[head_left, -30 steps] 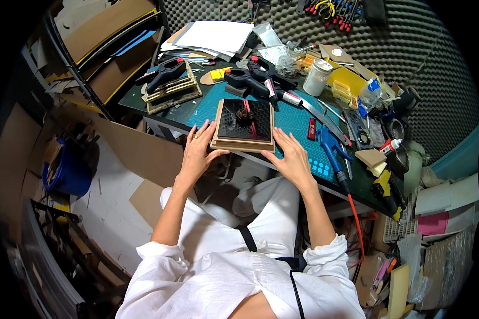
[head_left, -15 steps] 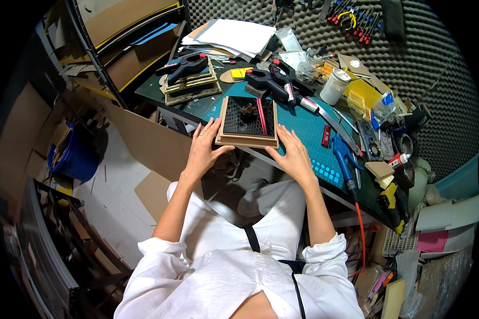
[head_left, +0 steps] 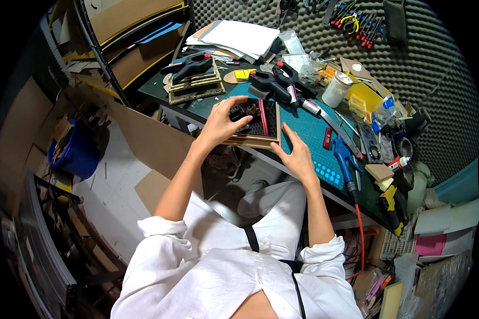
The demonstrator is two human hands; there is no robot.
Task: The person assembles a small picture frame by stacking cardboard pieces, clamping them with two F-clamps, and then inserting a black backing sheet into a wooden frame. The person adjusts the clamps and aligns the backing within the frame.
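Observation:
A small wooden frame (head_left: 258, 139) with a dark inside and a red strip lies at the near edge of a teal cutting mat (head_left: 308, 135). My left hand (head_left: 222, 121) rests over the frame's left part, fingers curled onto its top and thumb along its side. On the mat just right of the frame lies my right hand (head_left: 297, 154), flat with fingers spread, fingertips close to the frame's right corner.
Black spring clamps (head_left: 274, 84) lie behind the frame. Another clamped stack of frames (head_left: 194, 85) sits at the back left, near white papers (head_left: 239, 37). A white jar (head_left: 336, 89), a metal ruler (head_left: 338, 127) and a blue tool (head_left: 343, 162) are to the right. Cardboard sheets (head_left: 143, 143) lean left of the bench.
My left hand has moved from the frame's near left corner up onto its top. My right hand has slid off the frame's near edge onto the mat beside it.

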